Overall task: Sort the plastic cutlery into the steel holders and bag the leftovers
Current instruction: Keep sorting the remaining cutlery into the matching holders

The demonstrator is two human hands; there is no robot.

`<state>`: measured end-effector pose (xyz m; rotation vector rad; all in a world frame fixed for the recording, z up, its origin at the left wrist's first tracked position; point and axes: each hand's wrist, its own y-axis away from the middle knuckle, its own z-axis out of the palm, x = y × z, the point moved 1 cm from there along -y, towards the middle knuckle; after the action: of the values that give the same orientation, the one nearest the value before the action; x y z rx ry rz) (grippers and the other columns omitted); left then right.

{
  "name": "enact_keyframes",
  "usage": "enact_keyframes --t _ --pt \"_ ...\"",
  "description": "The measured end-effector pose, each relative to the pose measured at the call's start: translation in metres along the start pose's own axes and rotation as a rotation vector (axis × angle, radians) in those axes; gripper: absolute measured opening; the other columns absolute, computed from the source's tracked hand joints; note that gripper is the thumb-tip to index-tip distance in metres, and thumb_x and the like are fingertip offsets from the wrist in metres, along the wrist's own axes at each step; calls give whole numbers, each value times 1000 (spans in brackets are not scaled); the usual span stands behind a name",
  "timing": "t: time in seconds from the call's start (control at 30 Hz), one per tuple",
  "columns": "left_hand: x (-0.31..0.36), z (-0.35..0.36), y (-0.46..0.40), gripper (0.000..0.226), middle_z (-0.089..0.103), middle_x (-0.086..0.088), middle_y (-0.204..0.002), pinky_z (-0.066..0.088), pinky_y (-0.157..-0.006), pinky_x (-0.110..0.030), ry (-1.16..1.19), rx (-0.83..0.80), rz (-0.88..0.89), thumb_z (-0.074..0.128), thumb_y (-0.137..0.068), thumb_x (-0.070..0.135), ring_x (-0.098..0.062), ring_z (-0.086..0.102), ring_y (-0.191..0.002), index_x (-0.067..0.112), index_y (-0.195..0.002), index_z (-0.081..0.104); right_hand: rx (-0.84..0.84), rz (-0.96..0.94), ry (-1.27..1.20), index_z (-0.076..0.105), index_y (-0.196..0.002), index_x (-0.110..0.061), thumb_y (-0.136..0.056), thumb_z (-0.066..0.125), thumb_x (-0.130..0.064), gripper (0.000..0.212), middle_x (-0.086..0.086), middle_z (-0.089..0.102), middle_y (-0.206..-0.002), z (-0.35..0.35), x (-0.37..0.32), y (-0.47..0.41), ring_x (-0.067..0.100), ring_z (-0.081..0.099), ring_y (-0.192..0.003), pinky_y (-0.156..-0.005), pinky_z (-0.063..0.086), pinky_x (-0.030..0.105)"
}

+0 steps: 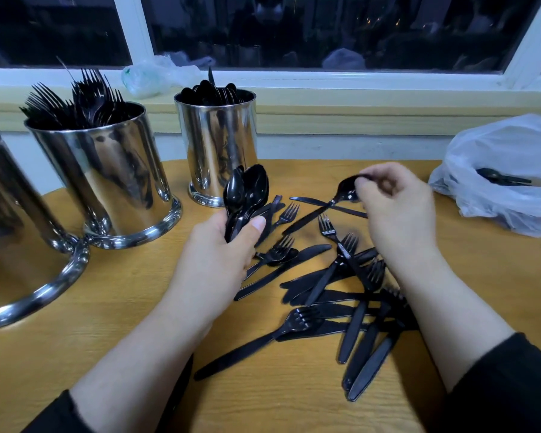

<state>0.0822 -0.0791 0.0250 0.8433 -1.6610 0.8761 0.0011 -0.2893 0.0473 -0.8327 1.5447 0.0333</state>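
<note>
My left hand (219,254) grips a bunch of black plastic spoons (247,189), bowls pointing up, just in front of the spoon holder (216,142). My right hand (397,210) pinches the bowl of a single black spoon (345,190) whose handle slopes down to the left. Below and between my hands lies a loose pile of black forks and knives (331,295) on the wooden table (107,307). A steel holder full of forks (107,170) stands to the left. A third steel holder (10,245) is cut off at the left edge.
A white plastic bag (509,173) with some black cutlery inside sits at the table's right edge. A crumpled clear bag (150,76) lies on the window sill behind the holders. The window and wall close off the far side.
</note>
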Motion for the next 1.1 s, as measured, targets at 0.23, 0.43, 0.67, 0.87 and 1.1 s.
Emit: enact_keyframes --t 0.23,0.43,0.67,0.87,1.1 --pt "4 0 1 23 67 -2 -65 54 -60 -34 -13 -3 63 55 -105 35 -20 67 -59 15 -92 59 -37 -102 -332 70 -92 -19 -94 63 -3 17 -8 67 -74 -1 -19 6 11 59 -66 -61 49 24" --pt "9 9 9 16 78 -12 -91 63 -71 -41 209 -204 -61 55 -106 31 -31 76 -77 18 -110 62 -347 -85 -316 70 -88 -13 -91 68 4 17 -6 68 -69 22 -29 32 9 60 -61 -61 49 18" --pt "7 10 11 29 45 -2 -66 27 -44 -25 355 -303 -80 60 -94 45 -14 31 -47 17 -100 58 -357 -78 -294 71 -87 -20 -91 73 -6 14 -5 70 -74 30 -30 37 10 64 -63 -62 53 22" --pt "8 8 11 15 34 2 -59 22 -41 -22 384 -420 -123 71 -89 37 -10 26 -42 23 -85 76 -471 -41 -313 61 -125 -31 -95 69 -13 36 -15 67 -105 30 -30 40 9 63 -67 -66 53 23" --pt "8 7 11 13 37 -1 -55 24 -38 -20 362 -504 -186 69 -96 20 -11 29 -37 11 -103 65 -653 45 -403 56 -140 -15 -90 65 -19 51 -4 72 -91 29 -32 42 13 54 -67 -64 50 29"
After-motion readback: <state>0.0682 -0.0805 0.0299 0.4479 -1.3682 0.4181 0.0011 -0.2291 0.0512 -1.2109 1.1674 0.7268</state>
